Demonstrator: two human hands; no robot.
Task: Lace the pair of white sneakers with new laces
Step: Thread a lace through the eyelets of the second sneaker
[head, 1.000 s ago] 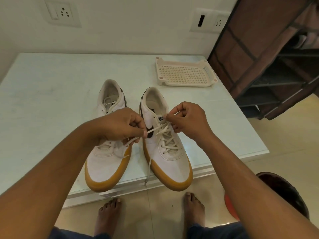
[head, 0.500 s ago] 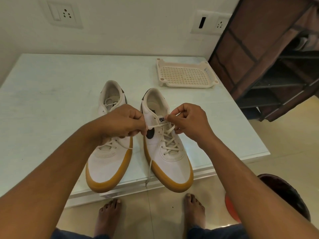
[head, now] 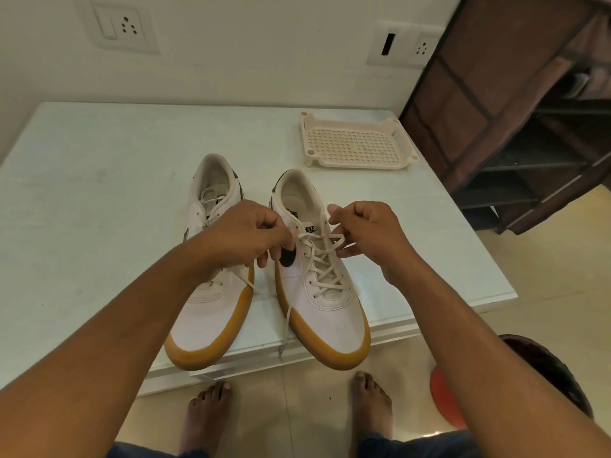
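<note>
Two white sneakers with tan soles stand side by side on the pale table [head: 99, 200], toes toward me. The right sneaker [head: 325, 309] has a cream lace [head: 322, 262] crisscrossed up its eyelets. My left hand [head: 246, 238] pinches one lace end at the shoe's left top eyelet. My right hand [head: 367, 231] pinches the other end above the tongue on the right side. A loose lace tail [head: 285, 328] hangs down past the table's front edge. The left sneaker [head: 211, 305] is partly hidden under my left forearm; its lace shows near the collar.
A cream perforated plastic tray [head: 357, 145] lies at the table's back right. A dark shelf rack [head: 529, 104] stands to the right. My bare feet [head: 205, 421] are on the tiled floor below the table edge, beside a red and dark round object [head: 444, 401].
Both hands have drawn the lace ends slightly up and apart at the top of the right sneaker. The left hand has shifted a little toward the right shoe. The sneakers stay put.
</note>
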